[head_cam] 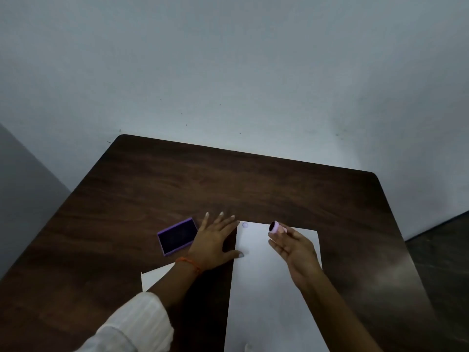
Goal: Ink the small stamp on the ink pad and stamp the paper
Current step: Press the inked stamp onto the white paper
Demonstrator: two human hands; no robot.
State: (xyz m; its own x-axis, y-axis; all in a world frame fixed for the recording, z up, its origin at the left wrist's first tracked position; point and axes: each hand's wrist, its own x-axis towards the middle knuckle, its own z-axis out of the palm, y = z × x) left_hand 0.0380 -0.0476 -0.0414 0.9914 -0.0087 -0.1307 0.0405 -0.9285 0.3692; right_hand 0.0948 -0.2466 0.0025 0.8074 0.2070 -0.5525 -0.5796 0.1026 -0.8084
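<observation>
Left hand [214,241]: my palm lies flat, facing down, fingers spread, thumb out to the right.
Right hand [291,247]: raised, palm turned left, fingertips pinching something small.

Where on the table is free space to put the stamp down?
Bare table lies beyond the ink pad and paper, up to the far edge, and right of the paper. It is crowded between pad and paper, where the left hand rests. The right hand holds the stamp.

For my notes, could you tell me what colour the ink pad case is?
Purple, with a darker inked pad inside; the ink pad case shows in the head view.
</observation>
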